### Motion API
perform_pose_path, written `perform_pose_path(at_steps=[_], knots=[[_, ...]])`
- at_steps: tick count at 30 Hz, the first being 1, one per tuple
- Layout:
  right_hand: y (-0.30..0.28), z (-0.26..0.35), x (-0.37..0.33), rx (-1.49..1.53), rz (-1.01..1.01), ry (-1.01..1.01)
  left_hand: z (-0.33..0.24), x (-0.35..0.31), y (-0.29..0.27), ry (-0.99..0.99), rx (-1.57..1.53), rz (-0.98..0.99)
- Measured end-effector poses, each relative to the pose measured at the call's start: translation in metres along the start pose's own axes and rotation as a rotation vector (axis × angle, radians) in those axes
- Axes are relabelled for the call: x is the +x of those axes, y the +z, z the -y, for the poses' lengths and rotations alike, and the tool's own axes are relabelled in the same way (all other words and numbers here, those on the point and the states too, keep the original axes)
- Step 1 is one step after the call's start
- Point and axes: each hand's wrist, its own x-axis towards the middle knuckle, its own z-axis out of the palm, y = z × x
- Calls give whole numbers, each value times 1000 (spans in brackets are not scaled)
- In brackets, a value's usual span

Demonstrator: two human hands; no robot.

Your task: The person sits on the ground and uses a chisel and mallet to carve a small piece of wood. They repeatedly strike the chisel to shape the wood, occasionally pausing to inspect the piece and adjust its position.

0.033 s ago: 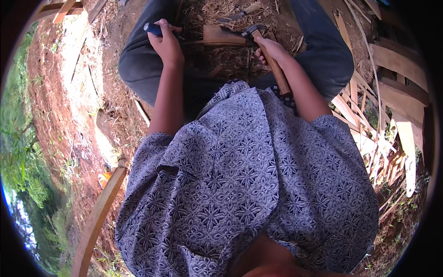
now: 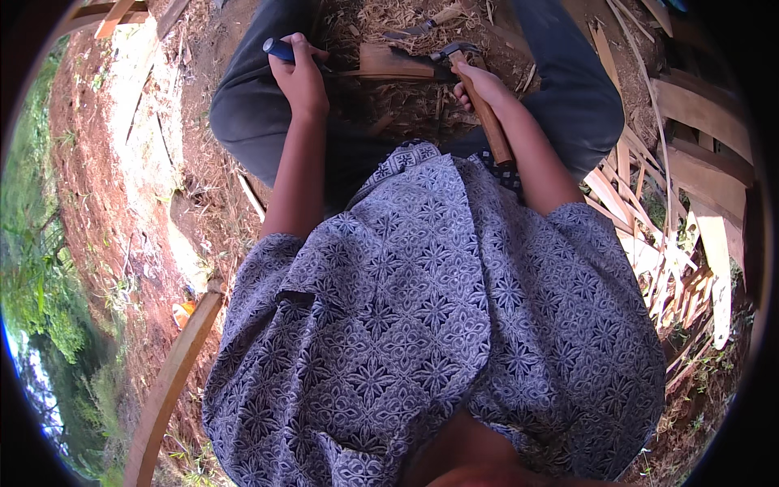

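My left hand [image 2: 301,79] is closed around the blue handle [image 2: 280,49] of a tool with a pale end cap, over my left thigh. The rest of that tool is mostly hidden by the hand. In my right hand [image 2: 482,88] is a claw hammer [image 2: 492,132], gripped near its dark metal head, with the wooden handle slanting back toward my waist. Between my hands a piece of wood [image 2: 395,62] lies on the ground between my legs. Beyond it, a knife [image 2: 410,32] rests among wood shavings [image 2: 380,18].
Stacked boards [image 2: 704,183] and thin wood strips [image 2: 682,272] lie to my right. A curved length of wood [image 2: 174,381] stands out at lower left. Reddish soil [image 2: 97,162] and green plants [image 2: 36,268] stretch along the left side.
My left hand and the blue-handled tool have shifted slightly to the right. The hammer's head has moved a little to the right as well, still in my right hand.
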Motion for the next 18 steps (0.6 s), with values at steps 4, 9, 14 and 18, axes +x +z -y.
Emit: perform_pose_path(at_steps=[4,9,14,18], knots=[[-26,4,28,113,-188,-91,7,-29,17,-85,128,235],[-54,-23,67,-245,-770,-603,-5,-66,66,224,434,635],[10,23,-30,10,-46,-350,-23,-79,85,791,577,766],[18,8,-33,523,212,-290,-22,-65,87,758,747,873]])
